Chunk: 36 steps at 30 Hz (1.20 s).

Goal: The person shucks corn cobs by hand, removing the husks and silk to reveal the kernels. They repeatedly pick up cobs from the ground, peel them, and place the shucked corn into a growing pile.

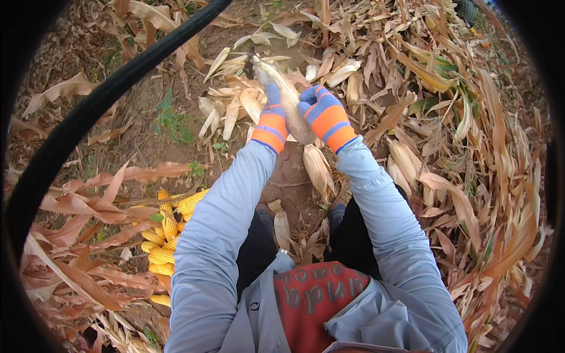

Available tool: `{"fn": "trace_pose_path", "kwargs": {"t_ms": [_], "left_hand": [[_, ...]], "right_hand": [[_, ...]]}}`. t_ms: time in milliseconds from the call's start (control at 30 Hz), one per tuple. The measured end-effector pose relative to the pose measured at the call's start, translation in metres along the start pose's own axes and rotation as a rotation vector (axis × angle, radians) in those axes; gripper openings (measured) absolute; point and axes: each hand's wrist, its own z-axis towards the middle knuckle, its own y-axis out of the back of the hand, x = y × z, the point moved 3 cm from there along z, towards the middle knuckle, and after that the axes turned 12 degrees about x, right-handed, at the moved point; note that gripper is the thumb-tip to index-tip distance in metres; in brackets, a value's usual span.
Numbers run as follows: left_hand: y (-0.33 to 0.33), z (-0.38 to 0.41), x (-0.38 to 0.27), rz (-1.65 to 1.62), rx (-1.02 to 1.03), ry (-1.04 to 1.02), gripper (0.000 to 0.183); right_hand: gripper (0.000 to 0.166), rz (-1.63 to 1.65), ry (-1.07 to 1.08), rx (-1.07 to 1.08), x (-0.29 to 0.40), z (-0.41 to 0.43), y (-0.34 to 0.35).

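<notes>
An ear of corn in its dry, pale husk [288, 95] is held slantwise before me, above the ground. My left hand [272, 117], in an orange and blue-grey knit glove, grips it from the left with the thumb along the husk. On its right side is my right hand [327, 117], gloved alike, with curled fingers close against the husk; whether they pinch it is hard to see. Below the ear lies another husked piece [318, 171] on the soil. Bare yellow corn cobs [164, 256] are piled at the left beside my forearm.
Dry corn stalks and leaves [499, 185] are heaped along the right. Loose husks [234, 110] lie on the soil ahead, and more dry leaves [79, 207] spread at the left. A black strap or cable [110, 77] crosses the upper left of the view.
</notes>
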Motion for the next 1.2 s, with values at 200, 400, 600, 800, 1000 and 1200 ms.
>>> {"fn": "trace_pose_path", "kwargs": {"t_ms": [200, 400, 600, 800, 1000, 1200], "left_hand": [[-0.001, 0.003, -0.001, 0.052, -0.110, 0.035, 0.069], [0.005, 0.007, -0.001, 0.193, -0.102, -0.108, 0.069], [0.006, 0.004, 0.000, 0.325, -0.161, -0.078, 0.068], [-0.001, -0.006, -0.001, 0.316, -0.139, -0.089, 0.068], [0.003, -0.004, 0.003, 0.249, -0.115, -0.008, 0.071], [-0.001, 0.001, 0.015, 0.085, 0.002, 0.104, 0.080]], "right_hand": [[0.019, -0.069, -0.057, 0.004, 0.008, -0.003, 0.007], [0.017, -0.097, -0.072, 0.021, 0.015, -0.005, 0.012], [0.012, -0.216, -0.044, 0.072, 0.021, -0.003, 0.015], [0.006, -0.317, 0.154, -0.061, 0.034, -0.015, 0.005], [0.009, -0.240, 0.015, -0.013, 0.039, -0.018, 0.005], [0.020, -0.094, -0.126, 0.076, 0.025, -0.009, 0.006]]}}
